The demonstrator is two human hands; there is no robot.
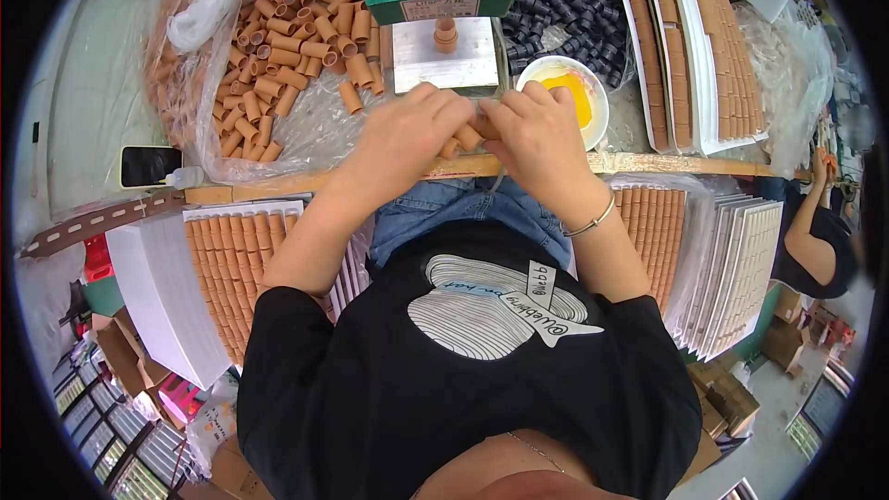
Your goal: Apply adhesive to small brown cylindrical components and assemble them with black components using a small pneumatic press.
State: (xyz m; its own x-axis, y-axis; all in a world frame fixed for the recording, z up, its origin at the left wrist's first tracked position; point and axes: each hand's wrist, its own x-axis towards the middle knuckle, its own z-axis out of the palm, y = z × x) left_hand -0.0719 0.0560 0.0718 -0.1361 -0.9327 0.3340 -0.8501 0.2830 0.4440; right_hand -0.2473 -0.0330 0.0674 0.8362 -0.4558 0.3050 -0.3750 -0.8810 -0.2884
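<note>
In front of the press, my left hand point(407, 134) and my right hand point(537, 130) meet at the table edge, fingers curled inward. Short brown plastic tubes point(468, 137) show between and below the fingers. My left hand closes over them, and my right fingertips pinch the end of one; the fingers hide part of the grip. Just beyond, a brown tube piece point(445, 35) stands upright on the metal plate point(412, 69) of a green press point(440, 0). Beside my right hand sits a white bowl point(600, 120) with yellow liquid point(569, 93).
Loose brown tubes point(278, 65) lie heaped in clear plastic at the left. Black caps point(560, 5) are piled at the back right, next to trays of brown tubes point(713, 46). A phone point(150, 167) rests at far left. Stacked trays point(231, 268) flank me; another person point(815, 241) is at far right.
</note>
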